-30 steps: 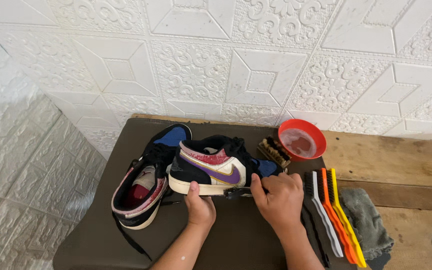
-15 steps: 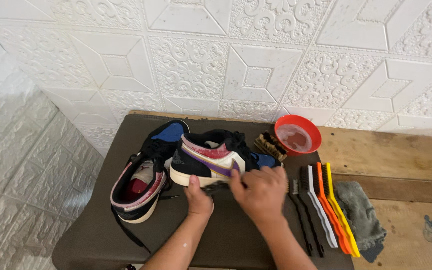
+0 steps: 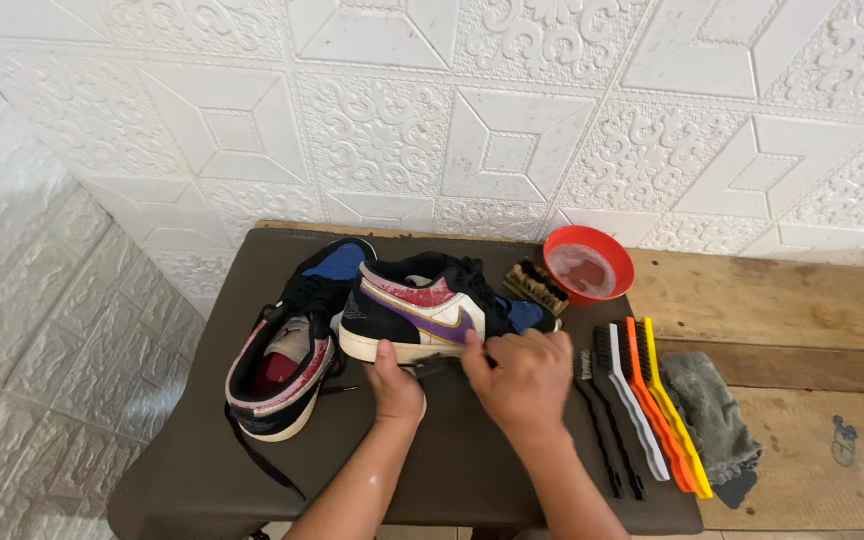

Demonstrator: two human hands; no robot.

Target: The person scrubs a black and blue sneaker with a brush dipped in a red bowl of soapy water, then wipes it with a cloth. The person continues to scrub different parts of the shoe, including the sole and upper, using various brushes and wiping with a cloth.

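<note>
A person's left hand (image 3: 394,385) presses fingers together against the pale sole of a black, white and purple leather sneaker (image 3: 432,312) lying on its side mid-way across a dark brown padded mat (image 3: 202,450), while the right hand (image 3: 519,375) curls over a small dark object at the shoe's near edge; what it pinches cannot be told. A second black-and-blue sneaker with a red lining (image 3: 292,345) rests just left. To the right lie slim brushes in black, white, orange and yellow (image 3: 642,410), a grey cloth (image 3: 712,415), a bristle brush (image 3: 537,287) and a red plastic bowl (image 3: 589,264).
</note>
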